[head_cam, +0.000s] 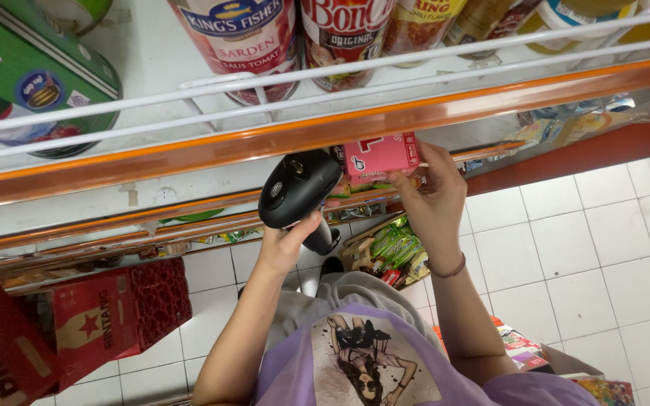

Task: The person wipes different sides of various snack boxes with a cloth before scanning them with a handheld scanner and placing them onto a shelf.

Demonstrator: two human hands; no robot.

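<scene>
One black scanner (299,188) gripped in the left hand (289,239), one pink packet (380,156) pinched by the raised right hand (432,197) at the orange shelf edge (189,154).

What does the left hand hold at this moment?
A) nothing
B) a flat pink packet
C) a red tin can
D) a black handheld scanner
D: the left hand grips the black handheld scanner by its handle, while the right hand holds the flat pink packet at the orange shelf edge.

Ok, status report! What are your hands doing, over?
Left hand grips black scanner. Right hand holds pink packet before it. Orange shelf edge just above, nothing between them.
</scene>
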